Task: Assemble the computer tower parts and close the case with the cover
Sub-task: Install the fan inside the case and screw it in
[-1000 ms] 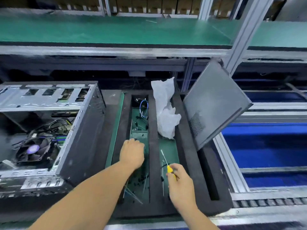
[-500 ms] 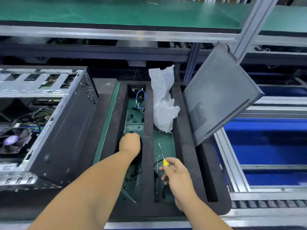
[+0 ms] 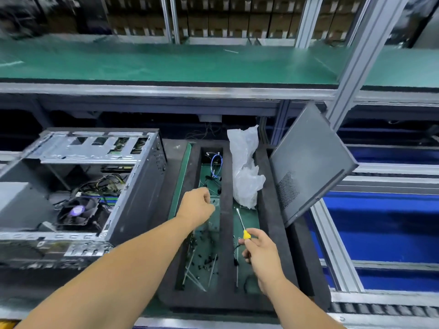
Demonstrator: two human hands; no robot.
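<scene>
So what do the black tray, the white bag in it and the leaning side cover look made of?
Tray: likely foam, matte black, thick soft-looking walls. Bag: thin plastic film, translucent white, crumpled. Side cover: probably painted sheet metal, flat dark grey, with a perforated vent patch.

No legible text or labels

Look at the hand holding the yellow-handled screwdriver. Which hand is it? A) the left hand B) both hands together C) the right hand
C: the right hand pinches the yellow-handled screwdriver over the foam tray, while the left hand is apart from it, over the tray's other slot.
</scene>
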